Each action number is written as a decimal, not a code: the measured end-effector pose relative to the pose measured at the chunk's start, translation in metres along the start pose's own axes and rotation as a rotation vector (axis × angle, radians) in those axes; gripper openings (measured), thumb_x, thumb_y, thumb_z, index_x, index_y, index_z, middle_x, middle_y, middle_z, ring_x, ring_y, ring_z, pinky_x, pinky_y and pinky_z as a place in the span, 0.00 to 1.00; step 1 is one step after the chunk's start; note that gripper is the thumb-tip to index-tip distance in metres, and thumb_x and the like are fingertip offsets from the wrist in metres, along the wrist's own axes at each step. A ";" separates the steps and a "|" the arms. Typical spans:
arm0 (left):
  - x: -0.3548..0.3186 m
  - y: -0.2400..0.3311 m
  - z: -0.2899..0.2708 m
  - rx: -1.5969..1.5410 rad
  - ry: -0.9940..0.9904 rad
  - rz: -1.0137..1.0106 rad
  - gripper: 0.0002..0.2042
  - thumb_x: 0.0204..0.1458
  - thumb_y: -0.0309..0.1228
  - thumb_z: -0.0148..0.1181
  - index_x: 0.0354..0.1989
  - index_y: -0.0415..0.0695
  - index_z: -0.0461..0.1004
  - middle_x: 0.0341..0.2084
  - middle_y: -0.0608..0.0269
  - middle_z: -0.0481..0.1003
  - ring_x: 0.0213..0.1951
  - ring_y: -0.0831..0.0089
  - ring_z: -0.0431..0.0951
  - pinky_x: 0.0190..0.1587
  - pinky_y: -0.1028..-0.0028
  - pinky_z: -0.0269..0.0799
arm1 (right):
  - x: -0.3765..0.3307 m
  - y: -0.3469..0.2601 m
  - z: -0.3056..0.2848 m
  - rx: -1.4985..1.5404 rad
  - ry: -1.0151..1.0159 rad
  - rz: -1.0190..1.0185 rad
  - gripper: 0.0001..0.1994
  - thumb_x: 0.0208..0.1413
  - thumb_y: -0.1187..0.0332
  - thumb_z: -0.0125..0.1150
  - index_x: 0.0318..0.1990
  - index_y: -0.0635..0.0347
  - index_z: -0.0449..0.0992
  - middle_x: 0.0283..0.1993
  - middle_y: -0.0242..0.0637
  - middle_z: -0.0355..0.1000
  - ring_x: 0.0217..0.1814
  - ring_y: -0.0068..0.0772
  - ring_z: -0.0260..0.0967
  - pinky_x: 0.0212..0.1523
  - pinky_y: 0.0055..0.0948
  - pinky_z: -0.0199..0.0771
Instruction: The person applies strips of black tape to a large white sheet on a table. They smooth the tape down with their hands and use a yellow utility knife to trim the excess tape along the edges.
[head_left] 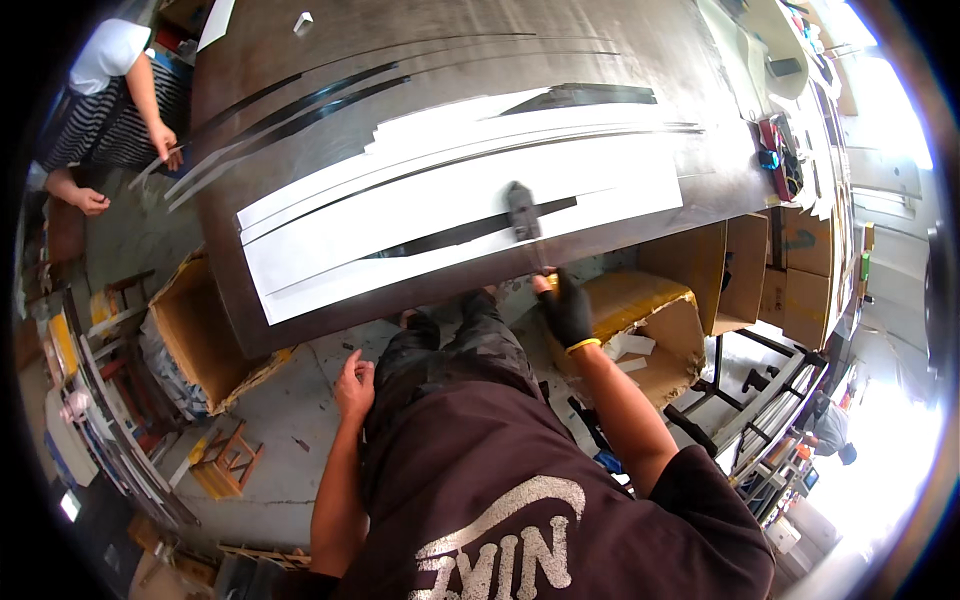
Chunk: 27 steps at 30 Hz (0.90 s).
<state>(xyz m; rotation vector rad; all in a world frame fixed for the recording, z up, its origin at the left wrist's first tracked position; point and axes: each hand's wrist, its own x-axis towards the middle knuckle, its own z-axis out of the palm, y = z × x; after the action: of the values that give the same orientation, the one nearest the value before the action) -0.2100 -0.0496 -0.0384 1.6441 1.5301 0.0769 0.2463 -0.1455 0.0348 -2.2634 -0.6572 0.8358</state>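
Observation:
My right hand (567, 312), in a black glove with a yellow band at the wrist, grips the handle of a dark hand tool with a long black head (522, 212). Blur hides its exact kind. The head is over white sheets (600, 180) lying along the near side of a dark table (260, 60). Under the tool, a dark narrow strip (460, 238) crosses the white. My left hand (355, 386) hangs bare beside my leg, below the table edge, fingers apart with nothing in them.
Thin dark strips (330, 92) lie farther back, reaching toward a person (150, 90) at the far left, who holds strip ends. Open cardboard boxes (205, 335) stand under the table's left corner and at right (665, 345). A red tool case (778, 160) sits at the right edge.

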 end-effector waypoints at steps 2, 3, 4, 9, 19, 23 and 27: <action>-0.003 -0.004 0.003 -0.015 0.019 -0.005 0.22 0.67 0.37 0.63 0.66 0.41 0.75 0.43 0.54 0.84 0.45 0.61 0.85 0.49 0.62 0.81 | 0.015 0.017 -0.022 0.071 0.072 0.043 0.22 0.67 0.50 0.68 0.50 0.63 0.80 0.35 0.47 0.82 0.38 0.44 0.83 0.40 0.40 0.79; -0.005 -0.005 0.004 -0.053 0.023 -0.028 0.22 0.66 0.37 0.63 0.66 0.41 0.75 0.44 0.54 0.84 0.45 0.61 0.85 0.50 0.62 0.81 | 0.021 0.012 -0.034 0.107 0.107 0.063 0.21 0.68 0.51 0.68 0.50 0.62 0.80 0.33 0.42 0.82 0.35 0.36 0.81 0.38 0.36 0.79; -0.006 -0.005 0.003 -0.090 0.024 -0.044 0.22 0.66 0.38 0.63 0.66 0.41 0.75 0.44 0.54 0.84 0.45 0.61 0.85 0.50 0.62 0.81 | 0.030 0.022 -0.042 0.114 0.147 0.061 0.20 0.69 0.52 0.67 0.49 0.62 0.81 0.33 0.39 0.81 0.33 0.30 0.79 0.36 0.34 0.77; -0.013 -0.032 -0.001 -0.119 0.042 -0.082 0.23 0.66 0.38 0.64 0.66 0.41 0.75 0.45 0.52 0.84 0.45 0.60 0.85 0.51 0.61 0.80 | 0.022 0.008 -0.029 0.285 0.073 0.072 0.16 0.72 0.54 0.64 0.45 0.59 0.79 0.27 0.30 0.76 0.23 0.20 0.71 0.24 0.24 0.68; -0.045 -0.100 -0.028 -0.229 0.118 -0.167 0.23 0.66 0.38 0.64 0.67 0.41 0.75 0.44 0.53 0.84 0.44 0.61 0.85 0.51 0.63 0.80 | -0.081 -0.118 0.153 -0.040 -0.340 -0.138 0.21 0.69 0.51 0.65 0.49 0.64 0.78 0.37 0.54 0.81 0.41 0.59 0.81 0.43 0.47 0.77; -0.072 -0.127 -0.044 -0.197 0.181 -0.189 0.23 0.67 0.39 0.64 0.67 0.41 0.75 0.42 0.53 0.84 0.44 0.63 0.85 0.50 0.64 0.80 | -0.100 -0.183 0.217 -0.149 -0.587 -0.226 0.22 0.68 0.49 0.64 0.53 0.61 0.78 0.42 0.53 0.82 0.47 0.62 0.81 0.46 0.50 0.78; -0.110 -0.163 -0.043 -0.295 0.231 -0.270 0.23 0.67 0.39 0.64 0.66 0.40 0.74 0.41 0.54 0.83 0.43 0.64 0.84 0.50 0.66 0.79 | -0.119 -0.222 0.308 -0.212 -0.666 -0.432 0.23 0.68 0.48 0.63 0.55 0.59 0.78 0.46 0.53 0.83 0.51 0.62 0.80 0.51 0.51 0.79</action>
<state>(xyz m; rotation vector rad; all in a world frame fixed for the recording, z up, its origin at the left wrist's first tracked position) -0.3894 -0.1393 -0.0569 1.2190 1.8062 0.3389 -0.1013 0.0479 0.0513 -1.8724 -1.5312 1.3434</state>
